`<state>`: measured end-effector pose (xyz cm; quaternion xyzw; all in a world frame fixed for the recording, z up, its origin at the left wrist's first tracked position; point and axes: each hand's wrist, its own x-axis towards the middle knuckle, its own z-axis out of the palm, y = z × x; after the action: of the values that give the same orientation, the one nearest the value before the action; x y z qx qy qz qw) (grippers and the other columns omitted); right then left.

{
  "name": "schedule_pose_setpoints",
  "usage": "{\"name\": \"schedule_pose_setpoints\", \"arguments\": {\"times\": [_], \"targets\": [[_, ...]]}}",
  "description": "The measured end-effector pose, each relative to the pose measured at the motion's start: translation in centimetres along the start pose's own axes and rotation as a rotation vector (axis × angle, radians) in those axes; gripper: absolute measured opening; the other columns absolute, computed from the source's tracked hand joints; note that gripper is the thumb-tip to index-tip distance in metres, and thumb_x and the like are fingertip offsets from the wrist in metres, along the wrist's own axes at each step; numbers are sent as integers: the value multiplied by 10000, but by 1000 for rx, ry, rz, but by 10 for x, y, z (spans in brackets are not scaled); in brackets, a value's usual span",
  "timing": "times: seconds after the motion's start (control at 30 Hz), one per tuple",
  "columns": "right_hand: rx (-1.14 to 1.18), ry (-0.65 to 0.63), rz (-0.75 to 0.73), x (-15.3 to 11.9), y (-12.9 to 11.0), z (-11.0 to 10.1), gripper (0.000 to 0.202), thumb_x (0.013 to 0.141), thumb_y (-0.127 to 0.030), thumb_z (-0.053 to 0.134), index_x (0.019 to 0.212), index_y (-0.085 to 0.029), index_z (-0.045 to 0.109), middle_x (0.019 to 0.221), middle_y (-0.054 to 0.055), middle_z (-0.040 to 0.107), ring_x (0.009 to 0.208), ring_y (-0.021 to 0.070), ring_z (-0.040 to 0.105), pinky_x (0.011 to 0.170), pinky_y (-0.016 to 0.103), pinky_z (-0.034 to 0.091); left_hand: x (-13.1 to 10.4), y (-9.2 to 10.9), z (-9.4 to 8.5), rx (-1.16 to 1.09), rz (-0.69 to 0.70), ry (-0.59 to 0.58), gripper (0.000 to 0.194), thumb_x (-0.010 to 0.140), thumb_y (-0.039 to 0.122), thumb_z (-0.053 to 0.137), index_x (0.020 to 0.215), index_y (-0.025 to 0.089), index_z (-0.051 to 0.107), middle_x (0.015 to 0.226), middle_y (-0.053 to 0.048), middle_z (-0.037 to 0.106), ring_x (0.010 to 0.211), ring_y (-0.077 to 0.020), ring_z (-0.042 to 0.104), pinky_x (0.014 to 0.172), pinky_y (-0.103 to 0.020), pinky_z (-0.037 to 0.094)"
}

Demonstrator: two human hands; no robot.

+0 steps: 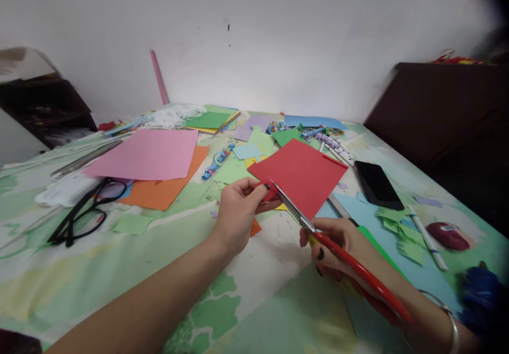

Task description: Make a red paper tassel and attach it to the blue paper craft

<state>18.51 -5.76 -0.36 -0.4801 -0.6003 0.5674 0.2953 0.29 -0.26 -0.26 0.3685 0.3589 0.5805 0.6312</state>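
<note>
The left hand (236,213) pinches red paper (272,193) between thumb and fingers; apart from it, the right hand (342,232) grips red-handled scissors (339,250), the blade tips just beside the left fingertips. Just beyond lies a large red sheet (300,168); whether it joins the pinched paper, I cannot tell. Farther out, a pink sheet (149,155) lies left, a dark phone (377,184) right.

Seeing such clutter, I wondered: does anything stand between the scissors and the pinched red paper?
Nothing visible: the scissors in the right hand have their tips right at the red paper the left hand pinches.
</note>
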Motion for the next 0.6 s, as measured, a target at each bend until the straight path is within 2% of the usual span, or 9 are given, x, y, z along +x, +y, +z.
{"name": "schedule_pose_setpoints", "arguments": {"times": [0.27, 0.6], "targets": [[23, 14, 25, 3, 1, 0, 514, 663, -610, 733, 782, -143, 556, 543, -46, 445, 427, 58, 385, 364, 157, 305, 1, 0, -1, 22, -18, 4, 95, 712, 158, 661, 650, 115, 606, 669, -36, 691, 702, -172, 706, 745, -315, 597], [23, 1, 22, 1, 0, 0, 503, 666, -604, 730, 791, -149, 556, 530, -48, 436, 427, 64, 373, 363, 170, 299, 0, 1, 0, 21, -24, 1, 113, 699, 176, 680, 645, 124, 596, 677, -33, 688, 720, -178, 707, 787, -337, 588]]}}
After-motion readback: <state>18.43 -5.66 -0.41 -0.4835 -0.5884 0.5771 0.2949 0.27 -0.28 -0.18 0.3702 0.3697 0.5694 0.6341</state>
